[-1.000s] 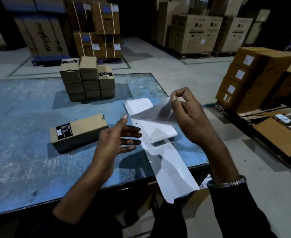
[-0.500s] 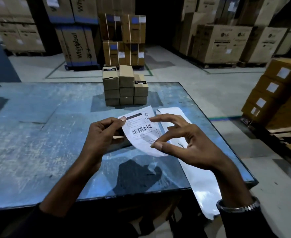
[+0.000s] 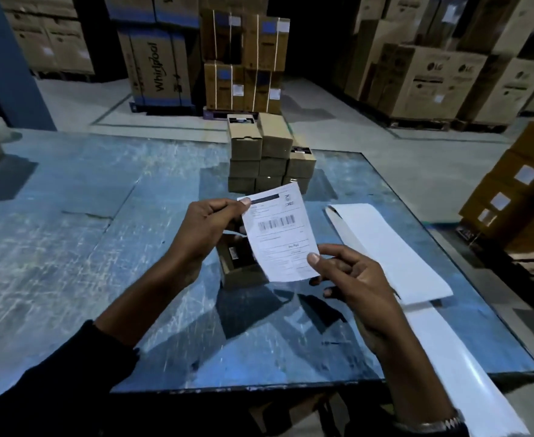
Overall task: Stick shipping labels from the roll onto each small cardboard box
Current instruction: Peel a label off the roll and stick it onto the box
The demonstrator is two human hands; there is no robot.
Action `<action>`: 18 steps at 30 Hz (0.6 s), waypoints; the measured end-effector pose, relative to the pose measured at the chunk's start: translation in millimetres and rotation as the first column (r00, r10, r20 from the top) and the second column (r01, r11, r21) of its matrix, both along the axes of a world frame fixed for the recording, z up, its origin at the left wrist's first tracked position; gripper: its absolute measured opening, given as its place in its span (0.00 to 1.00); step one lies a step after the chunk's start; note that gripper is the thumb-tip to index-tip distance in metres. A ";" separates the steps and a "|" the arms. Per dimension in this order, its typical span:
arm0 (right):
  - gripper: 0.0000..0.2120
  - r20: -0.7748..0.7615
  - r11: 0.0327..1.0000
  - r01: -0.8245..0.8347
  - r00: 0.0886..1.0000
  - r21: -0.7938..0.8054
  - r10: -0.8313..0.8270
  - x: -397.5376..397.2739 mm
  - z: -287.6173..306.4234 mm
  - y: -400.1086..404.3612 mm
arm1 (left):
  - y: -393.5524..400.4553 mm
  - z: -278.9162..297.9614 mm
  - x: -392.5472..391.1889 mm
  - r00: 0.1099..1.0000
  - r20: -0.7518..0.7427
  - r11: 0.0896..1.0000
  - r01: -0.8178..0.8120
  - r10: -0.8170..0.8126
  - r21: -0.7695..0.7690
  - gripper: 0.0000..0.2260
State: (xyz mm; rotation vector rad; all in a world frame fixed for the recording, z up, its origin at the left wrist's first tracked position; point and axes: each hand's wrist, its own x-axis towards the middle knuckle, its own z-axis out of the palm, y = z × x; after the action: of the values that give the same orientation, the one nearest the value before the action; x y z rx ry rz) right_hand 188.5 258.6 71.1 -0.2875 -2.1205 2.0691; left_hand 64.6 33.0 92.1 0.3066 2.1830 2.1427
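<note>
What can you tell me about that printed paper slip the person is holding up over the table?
The shipping label is a white paper rectangle printed with a dark bar at its top, a barcode and fine text lines. It is held tilted in the air above a small cardboard box. The left hand pinches its upper left corner; the right hand pinches its lower right corner. It looks slightly curved.

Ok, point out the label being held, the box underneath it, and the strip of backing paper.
shipping label (image 3: 279, 234), head view, on its barcode area.
small cardboard box (image 3: 238, 266), head view, on its dark top face.
backing paper strip (image 3: 385, 247), head view, on its white middle.
</note>
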 end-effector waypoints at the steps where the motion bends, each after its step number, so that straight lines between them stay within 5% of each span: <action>1: 0.20 -0.012 0.999 0.031 0.999 -0.025 -0.031 -2.4 1.5 0.9 | 4.1 -0.6 -5.1 1.000 0.000 1.000 0.005 -0.005 -0.008 0.10; 11: 0.23 0.012 0.977 0.131 0.991 -0.169 -0.131 -9.8 -8.9 19.2 | 20.6 -16.6 -42.6 0.981 -0.129 0.972 0.117 -0.146 -0.205 0.07; 18: 0.24 0.014 0.939 0.140 0.990 -0.313 -0.142 -11.7 -34.1 8.3 | 14.6 -24.2 -44.5 0.988 -0.019 0.973 0.150 -0.156 -0.175 0.07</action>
State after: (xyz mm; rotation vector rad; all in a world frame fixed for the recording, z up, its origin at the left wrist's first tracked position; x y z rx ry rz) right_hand 176.7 266.9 37.0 -0.4555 -1.7018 2.3089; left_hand 20.1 47.6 67.9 0.4833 2.2619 1.8681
